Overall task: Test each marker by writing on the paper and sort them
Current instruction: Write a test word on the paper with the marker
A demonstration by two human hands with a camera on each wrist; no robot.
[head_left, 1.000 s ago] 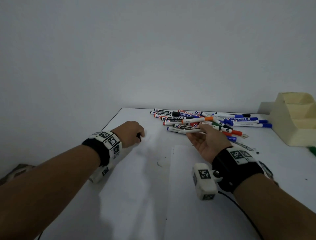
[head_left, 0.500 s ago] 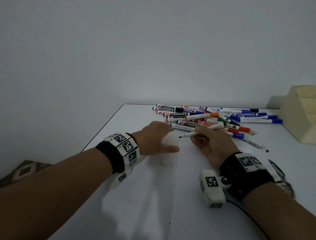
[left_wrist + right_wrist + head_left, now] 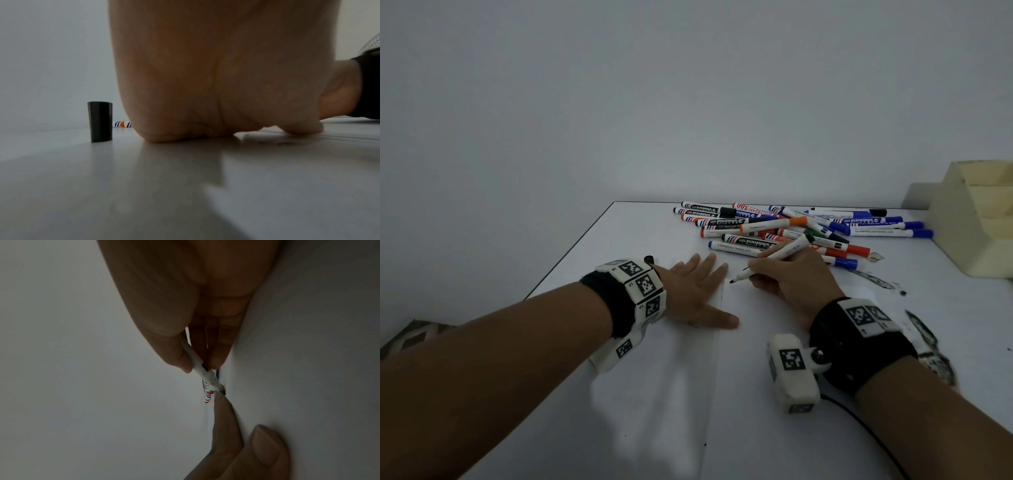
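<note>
— Two hands over the white table?
— Yes. Left hand lay flat, fingers spread, pressing the paper. Right hand gripped an uncapped black marker, tip at the paper.
— And its black cap?
— Upright beside the left hand.

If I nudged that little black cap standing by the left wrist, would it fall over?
Probably. The black cap stands upright on its end, taller than wide, so a sideways nudge would likely tip it. Being round, it may then roll on the smooth table. It looks small and hollow, so likely very light.
</note>
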